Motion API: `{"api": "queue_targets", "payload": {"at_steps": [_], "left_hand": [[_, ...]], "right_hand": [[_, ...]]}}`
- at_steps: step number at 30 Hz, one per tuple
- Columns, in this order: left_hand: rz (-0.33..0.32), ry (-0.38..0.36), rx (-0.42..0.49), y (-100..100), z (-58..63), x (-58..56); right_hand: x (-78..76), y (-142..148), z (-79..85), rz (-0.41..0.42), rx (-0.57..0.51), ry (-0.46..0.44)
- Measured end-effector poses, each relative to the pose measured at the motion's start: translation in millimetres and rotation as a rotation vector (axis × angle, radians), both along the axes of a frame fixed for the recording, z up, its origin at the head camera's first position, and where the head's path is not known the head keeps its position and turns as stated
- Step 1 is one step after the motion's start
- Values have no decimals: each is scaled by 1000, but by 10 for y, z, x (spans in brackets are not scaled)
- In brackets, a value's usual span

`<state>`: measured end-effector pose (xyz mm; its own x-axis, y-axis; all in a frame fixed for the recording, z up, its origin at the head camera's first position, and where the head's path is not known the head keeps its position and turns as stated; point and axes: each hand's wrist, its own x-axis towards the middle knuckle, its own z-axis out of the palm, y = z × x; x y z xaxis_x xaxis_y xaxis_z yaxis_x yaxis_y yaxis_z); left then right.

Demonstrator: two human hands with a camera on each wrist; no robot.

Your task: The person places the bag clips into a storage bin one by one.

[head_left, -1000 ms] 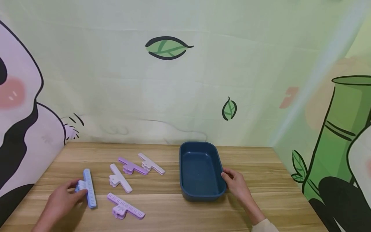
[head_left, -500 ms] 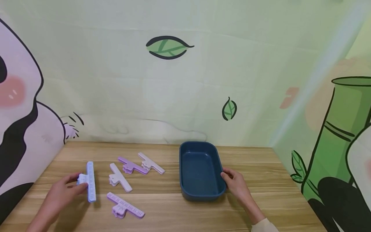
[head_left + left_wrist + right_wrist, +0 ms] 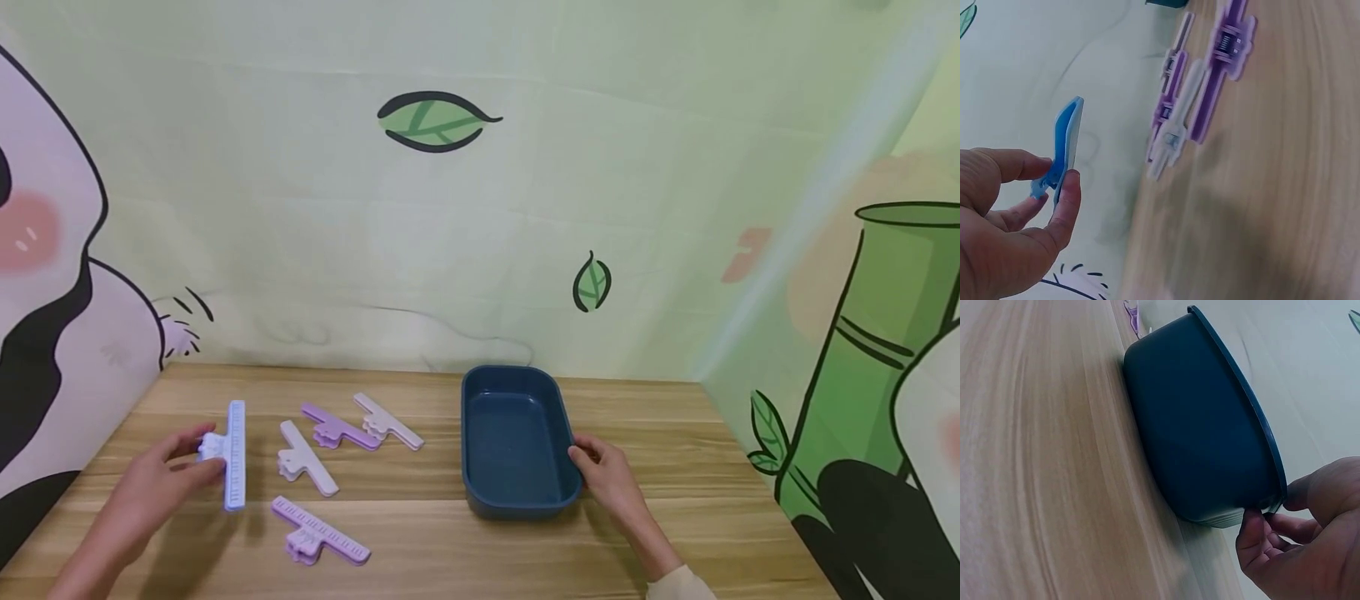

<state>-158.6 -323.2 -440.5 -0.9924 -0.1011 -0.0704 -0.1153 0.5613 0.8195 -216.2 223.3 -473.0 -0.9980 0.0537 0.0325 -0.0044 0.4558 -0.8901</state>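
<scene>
Between thumb and fingers my left hand (image 3: pixel 153 483) pinches a light blue bag clip (image 3: pixel 236 455) by its handle, held up over the table with its long bar upright in the head view. The left wrist view shows this blue clip (image 3: pixel 1067 140) edge-on. My right hand (image 3: pixel 611 479) grips the right rim of a dark blue rectangular bin (image 3: pixel 521 505), which stands on the table with nothing inside. The right wrist view shows fingers curled at the rim of the bin (image 3: pixel 1204 425).
On the wooden table (image 3: pixel 405 558), between left hand and bin, lie a white clip (image 3: pixel 309 460), a purple clip (image 3: pixel 341 426), a pale clip (image 3: pixel 388 422) and a lilac clip (image 3: pixel 321 531). A printed backdrop (image 3: pixel 300 208) rises behind the table.
My left hand has lifted the light blue clip off the table, and the clip has turned more upright. The right hand and the bin stay in place.
</scene>
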Motion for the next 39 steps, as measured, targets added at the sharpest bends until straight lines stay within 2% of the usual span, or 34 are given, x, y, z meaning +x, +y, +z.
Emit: {"api": "queue_targets", "payload": {"at_steps": [9,13,19,28,30,35,39], "left_hand": [[-22,3,53,11,188,-2],[-25,37,48,-5,260,7],[-47,88,92,-19,391,14],[-66,128,37,-31,669,49],[-67,142,26,-47,707,49],[-76,189,69,-69,749,63],[-82,190,97,-52,754,60]], "right_hand": [[11,-3,27,5,-14,10],[9,-17,27,7,-23,10],[-1,-20,11,9,-19,11],[-7,-11,13,9,-19,3],[-9,-7,10,10,-16,4],[-6,-3,8,9,-19,6],[2,6,11,10,-22,2]]}}
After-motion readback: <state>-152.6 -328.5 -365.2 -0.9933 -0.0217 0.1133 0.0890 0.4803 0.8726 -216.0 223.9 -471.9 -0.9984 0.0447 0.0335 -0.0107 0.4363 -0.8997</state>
